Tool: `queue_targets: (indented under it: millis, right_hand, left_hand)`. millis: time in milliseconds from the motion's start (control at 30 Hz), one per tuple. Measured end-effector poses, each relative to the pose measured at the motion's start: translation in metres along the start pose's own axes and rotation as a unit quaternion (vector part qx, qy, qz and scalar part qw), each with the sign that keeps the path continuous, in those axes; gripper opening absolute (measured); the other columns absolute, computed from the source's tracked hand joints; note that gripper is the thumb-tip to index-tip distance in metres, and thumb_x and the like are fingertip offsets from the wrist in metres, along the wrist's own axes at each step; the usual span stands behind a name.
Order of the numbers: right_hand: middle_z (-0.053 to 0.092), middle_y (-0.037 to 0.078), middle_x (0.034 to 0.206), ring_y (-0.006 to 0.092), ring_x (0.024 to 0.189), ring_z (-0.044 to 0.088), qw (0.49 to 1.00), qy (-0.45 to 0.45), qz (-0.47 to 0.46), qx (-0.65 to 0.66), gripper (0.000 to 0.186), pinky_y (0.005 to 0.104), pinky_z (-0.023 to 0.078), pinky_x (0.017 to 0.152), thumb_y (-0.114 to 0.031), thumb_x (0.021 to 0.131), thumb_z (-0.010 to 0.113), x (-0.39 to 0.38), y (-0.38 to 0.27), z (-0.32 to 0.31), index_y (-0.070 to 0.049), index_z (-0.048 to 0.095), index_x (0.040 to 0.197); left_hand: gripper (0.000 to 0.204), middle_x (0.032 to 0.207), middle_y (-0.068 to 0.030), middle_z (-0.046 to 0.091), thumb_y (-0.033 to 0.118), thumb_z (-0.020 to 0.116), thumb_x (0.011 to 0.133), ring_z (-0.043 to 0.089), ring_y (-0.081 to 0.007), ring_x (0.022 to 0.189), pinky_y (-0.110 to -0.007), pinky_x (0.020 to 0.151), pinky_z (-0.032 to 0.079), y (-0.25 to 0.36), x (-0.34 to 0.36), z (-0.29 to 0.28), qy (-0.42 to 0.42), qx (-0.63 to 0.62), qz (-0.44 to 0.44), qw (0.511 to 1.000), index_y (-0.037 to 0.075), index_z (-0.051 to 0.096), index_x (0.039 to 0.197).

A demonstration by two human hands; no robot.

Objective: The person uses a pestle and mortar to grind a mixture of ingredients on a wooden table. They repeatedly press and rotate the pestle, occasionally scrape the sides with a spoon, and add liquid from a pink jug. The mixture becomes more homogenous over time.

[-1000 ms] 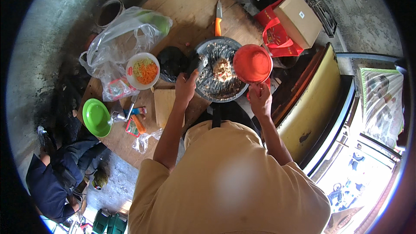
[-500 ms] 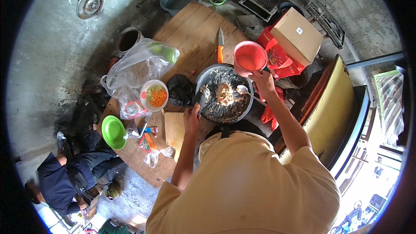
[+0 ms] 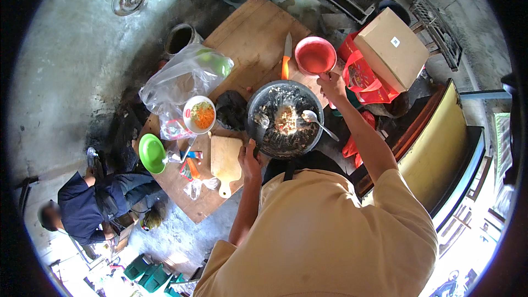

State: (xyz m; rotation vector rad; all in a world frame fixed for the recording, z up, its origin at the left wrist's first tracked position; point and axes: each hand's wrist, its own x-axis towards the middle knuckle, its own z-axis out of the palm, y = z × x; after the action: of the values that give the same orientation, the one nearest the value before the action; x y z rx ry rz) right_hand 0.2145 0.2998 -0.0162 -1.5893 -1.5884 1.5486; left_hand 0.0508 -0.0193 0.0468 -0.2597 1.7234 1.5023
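A large dark bowl (image 3: 269,146) with a pale crumbly mixture (image 3: 286,120) in it stands in front of me. My left hand (image 3: 251,162) is closed on its near left rim, thumb uppermost. Beyond the bowl's far right side my right hand (image 3: 333,88) grips the handle of a red plastic dipper (image 3: 315,56). Its inside faces up; whether it holds liquid I cannot tell. A metal spoon (image 3: 309,116) leans over the bowl's right rim. At the bowl's left inner side lies a spoon-shaped thing (image 3: 262,121), partly smeared with mixture.
Left of the bowl are a black plastic bag (image 3: 231,111), a white bowl of shredded vegetables (image 3: 201,116), a cutting board (image 3: 226,157) and a green plate (image 3: 152,154). An orange-handled knife (image 3: 286,58) lies beyond. A cardboard box (image 3: 391,49) stands right. A person (image 3: 82,209) sits far left.
My right hand has carried the red dipper farther from the bowl. My left hand stays at the bowl's rim, slightly lower. The whole view has shifted, uncovering more of the cutting board.
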Motion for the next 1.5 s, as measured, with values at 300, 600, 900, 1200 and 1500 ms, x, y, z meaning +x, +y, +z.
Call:
queue_targets:
  millis: [300, 600, 900, 1200, 1500]
  right_hand:
    - [0.06, 0.019, 0.115, 0.0273, 0.102, 0.061, 0.956, 0.221, -0.148, -0.125, 0.084, 0.0403, 0.052, 0.083, -0.039, 0.082, 0.09, -0.018, 0.018, -0.003, 0.002, 0.043, 0.137]
    - [0.065, 0.005, 0.088, 0.0144, 0.083, 0.062, 0.951, -0.235, 0.174, 0.104, 0.04, 0.034, 0.052, 0.07, -0.043, 0.099, 0.071, -0.195, 0.017, 0.049, -0.003, 0.064, 0.104]
    - [0.068, 0.006, 0.091, 0.0171, 0.061, 0.066, 0.822, -0.304, 0.302, 0.374, 0.045, 0.0327, 0.056, 0.051, -0.048, 0.097, 0.069, -0.208, 0.01, 0.073, -0.005, 0.063, 0.109]
    - [0.069, 0.012, 0.092, 0.0188, 0.063, 0.069, 0.934, -0.073, 0.135, 0.324, 0.051, 0.0299, 0.056, 0.049, 0.001, 0.087, 0.074, -0.222, 0.016, 0.073, -0.002, 0.042, 0.128]
    - [0.065, 0.025, 0.127, 0.0454, 0.112, 0.069, 0.978, -0.063, -0.123, -0.158, 0.068, 0.0502, 0.056, 0.093, -0.032, 0.094, 0.077, -0.192, 0.026, 0.066, -0.015, 0.04, 0.148]
  left_hand:
    - [0.025, 0.062, 0.004, 0.041, 0.037, 0.062, 0.101, 0.037, -0.0067, 0.052, -0.026, 0.046, 0.029, -0.005, -0.013, 0.027, -0.029, -0.081, -0.039, 0.995, 0.017, 0.052, 0.09]
    - [0.027, 0.066, 0.0037, 0.045, 0.04, 0.059, 0.104, 0.04, -0.0072, 0.054, -0.026, 0.049, 0.031, -0.024, -0.02, 0.038, -0.121, -0.127, -0.083, 0.981, 0.016, 0.056, 0.091]
    - [0.042, 0.068, 0.0023, 0.05, 0.053, 0.05, 0.108, 0.047, -0.0097, 0.058, -0.028, 0.052, 0.037, -0.034, -0.033, 0.03, -0.254, -0.189, -0.205, 0.926, 0.013, 0.061, 0.1]
    - [0.043, 0.073, -0.003, 0.06, 0.044, 0.046, 0.11, 0.055, -0.0159, 0.063, -0.032, 0.063, 0.047, -0.041, -0.02, 0.001, -0.418, 0.19, -0.09, 0.884, 0.005, 0.064, 0.11]
    - [0.052, 0.126, -0.0238, 0.057, 0.018, 0.071, 0.095, 0.055, -0.0427, 0.116, -0.053, 0.1, 0.043, -0.027, 0.079, -0.042, -0.056, 0.419, 0.492, 0.761, -0.001, 0.051, 0.139]
